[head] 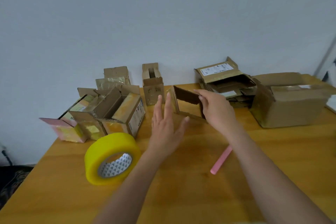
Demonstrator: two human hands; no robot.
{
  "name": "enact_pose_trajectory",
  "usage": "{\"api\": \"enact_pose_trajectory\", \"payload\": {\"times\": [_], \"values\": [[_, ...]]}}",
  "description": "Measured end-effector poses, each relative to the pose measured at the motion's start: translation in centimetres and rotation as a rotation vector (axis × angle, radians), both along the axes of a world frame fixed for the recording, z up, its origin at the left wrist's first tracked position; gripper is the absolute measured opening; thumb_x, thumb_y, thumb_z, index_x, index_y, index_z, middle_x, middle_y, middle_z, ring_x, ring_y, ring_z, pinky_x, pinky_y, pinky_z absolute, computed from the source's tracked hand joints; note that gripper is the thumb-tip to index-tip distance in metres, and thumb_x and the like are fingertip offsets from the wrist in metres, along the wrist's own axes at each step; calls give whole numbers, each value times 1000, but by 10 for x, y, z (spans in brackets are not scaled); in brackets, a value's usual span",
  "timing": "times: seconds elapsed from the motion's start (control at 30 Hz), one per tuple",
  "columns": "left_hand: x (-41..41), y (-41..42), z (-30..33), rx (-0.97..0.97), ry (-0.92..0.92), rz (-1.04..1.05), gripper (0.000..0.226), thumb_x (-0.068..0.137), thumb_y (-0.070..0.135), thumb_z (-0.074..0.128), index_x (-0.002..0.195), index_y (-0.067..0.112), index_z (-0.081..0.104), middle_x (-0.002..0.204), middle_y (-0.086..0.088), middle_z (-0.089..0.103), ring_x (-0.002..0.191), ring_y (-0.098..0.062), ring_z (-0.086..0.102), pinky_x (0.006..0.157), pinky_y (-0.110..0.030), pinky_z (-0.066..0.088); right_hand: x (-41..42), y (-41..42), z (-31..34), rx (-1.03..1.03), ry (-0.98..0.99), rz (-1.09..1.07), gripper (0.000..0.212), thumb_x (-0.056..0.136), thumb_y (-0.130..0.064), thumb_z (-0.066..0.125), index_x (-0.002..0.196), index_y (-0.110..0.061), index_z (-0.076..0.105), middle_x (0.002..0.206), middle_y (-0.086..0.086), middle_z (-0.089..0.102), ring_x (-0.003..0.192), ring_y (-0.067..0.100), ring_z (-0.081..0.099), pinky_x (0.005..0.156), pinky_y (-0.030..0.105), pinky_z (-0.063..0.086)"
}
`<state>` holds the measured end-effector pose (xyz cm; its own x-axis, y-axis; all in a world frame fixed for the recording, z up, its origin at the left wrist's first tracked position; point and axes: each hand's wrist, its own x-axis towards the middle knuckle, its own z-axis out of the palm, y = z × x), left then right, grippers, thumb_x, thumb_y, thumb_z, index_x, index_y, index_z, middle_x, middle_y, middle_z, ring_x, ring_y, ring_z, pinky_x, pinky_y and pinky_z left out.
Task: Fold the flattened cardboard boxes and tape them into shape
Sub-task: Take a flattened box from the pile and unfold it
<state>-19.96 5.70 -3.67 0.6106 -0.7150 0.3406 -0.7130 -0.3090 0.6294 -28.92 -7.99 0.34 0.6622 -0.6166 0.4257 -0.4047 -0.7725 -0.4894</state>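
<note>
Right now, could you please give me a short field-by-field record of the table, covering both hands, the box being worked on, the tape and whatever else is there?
left hand: open, fingers straight, beside the small box
right hand: grips the small box's top panel
small box: partly opened, standing on the table
tape: yellow roll, near left, untouched
pink stick: lies under the right forearm
folded boxes: cluster at left
large box: far right
table: wooden

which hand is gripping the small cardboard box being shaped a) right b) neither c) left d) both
a: the right hand has its fingers curled over the top edge of the small cardboard box, while the left hand is held flat with straight fingers beside it.
</note>
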Motion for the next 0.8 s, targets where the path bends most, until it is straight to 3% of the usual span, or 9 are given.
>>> {"api": "enact_pose_trajectory", "payload": {"times": [0.07,0.13,0.23,0.33,0.47,0.57,0.63,0.7,0.8], "values": [[-4,13,8,-57,-23,-87,83,85,72,36,146,53,-17,159,20,-20,150,-13,-11,120,-55,18,-11,9,14,18,21,41,26,104,-23,41,120,-26,62,93,-5,63,86,15,61,66,28,52],[-5,24,15,-150,-45,-133,83,84,76,38,147,56,-11,160,20,-15,151,-11,-4,119,-48,21,-20,15,26,73,18,85,22,104,-24,43,108,-23,64,91,-4,64,84,15,60,71,34,54],[-5,39,26,-272,-126,-183,82,82,76,46,149,53,6,163,11,-5,150,-6,3,114,-28,20,-31,23,43,180,71,184,21,103,-25,45,109,-23,65,98,-5,64,87,9,57,70,23,46],[-2,51,31,-283,-228,-198,66,82,70,52,141,46,32,163,3,6,149,-4,6,109,-10,15,-36,29,55,232,232,276,20,102,-25,48,107,-27,67,98,-6,64,88,7,57,74,27,47],[-4,62,23,-248,-127,-167,43,79,62,52,114,36,49,158,8,24,142,-10,26,111,-34,34,-28,30,46,230,306,236,20,100,-23,52,93,-31,69,91,-8,66,90,14,60,79,33,49],[-1,68,13,-237,-20,-109,37,79,58,51,111,40,47,154,14,27,139,-7,29,111,-43,41,-24,27,31,342,92,141,23,98,-25,56,117,-30,67,109,-14,62,99,3,55,86,23,43],[4,72,5,-236,12,-67,41,79,58,52,115,39,46,156,12,25,142,-11,29,110,-45,43,-27,26,19,532,-152,126,22,97,-34,57,118,-33,63,107,-17,64,95,-4,57,88,24,47],[5,73,-1,-251,9,-41,43,80,58,54,118,40,46,156,6,21,143,-11,24,110,-41,41,-33,33,6,650,-396,148,19,94,-41,57,109,-29,63,102,-14,68,95,-2,64,90,27,52],[0,71,-7,-317,-32,3,45,80,53,57,120,34,47,145,2,21,128,10,23,105,-24,36,-42,52,-18,568,-694,178,31,97,-47,49,104,-19,61,99,-7,66,99,4,63,85,17,51]]}}
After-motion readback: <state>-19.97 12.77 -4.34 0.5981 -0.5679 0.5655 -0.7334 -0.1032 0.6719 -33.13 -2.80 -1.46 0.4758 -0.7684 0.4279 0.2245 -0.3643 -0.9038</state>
